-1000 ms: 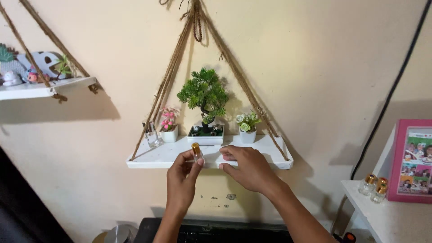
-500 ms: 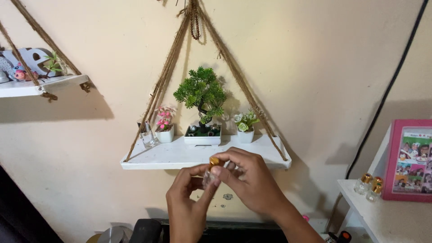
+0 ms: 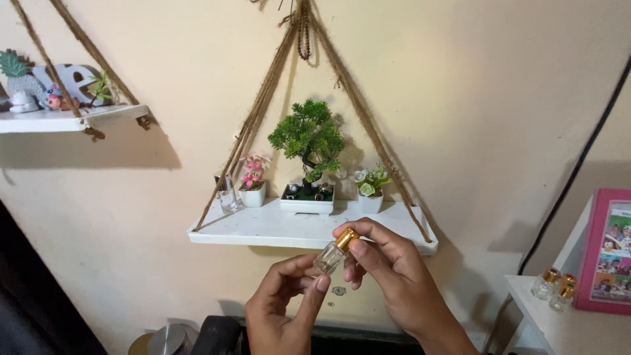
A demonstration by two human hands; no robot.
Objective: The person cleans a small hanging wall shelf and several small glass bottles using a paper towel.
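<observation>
Glass is what both hands are closed on: a small clear bottle (image 3: 328, 258) with a gold cap (image 3: 347, 238) is held tilted just below the front edge of the hanging white shelf (image 3: 289, 231), cap toward one o'clock. The bottle's body is pinched between the thumb and fingers of the left hand (image 3: 282, 309), which rises from six o'clock, while the cap is clamped between the thumb and forefinger of the right hand (image 3: 388, 276), coming in from five o'clock. The cap is seen seated on the neck, so it is judged that any opening of the bottle has not been completed; whether it has been loosened at all cannot be told. No liquid can be made out inside. On the shelf, at twelve o'clock from the hands, a green miniature tree (image 3: 307, 138) in a white tray is flanked by a pink-flowered pot (image 3: 251, 184) at eleven o'clock and a white-flowered pot (image 3: 371, 190) at one o'clock, with a clear glass item (image 3: 227, 195) at the left end. Jute ropes (image 3: 253, 125) carry the shelf. Three similar gold-capped bottles (image 3: 555, 288) are grouped on a white ledge (image 3: 559, 325) at three o'clock, beside a pink photo frame (image 3: 608, 253), well apart from the hands.
</observation>
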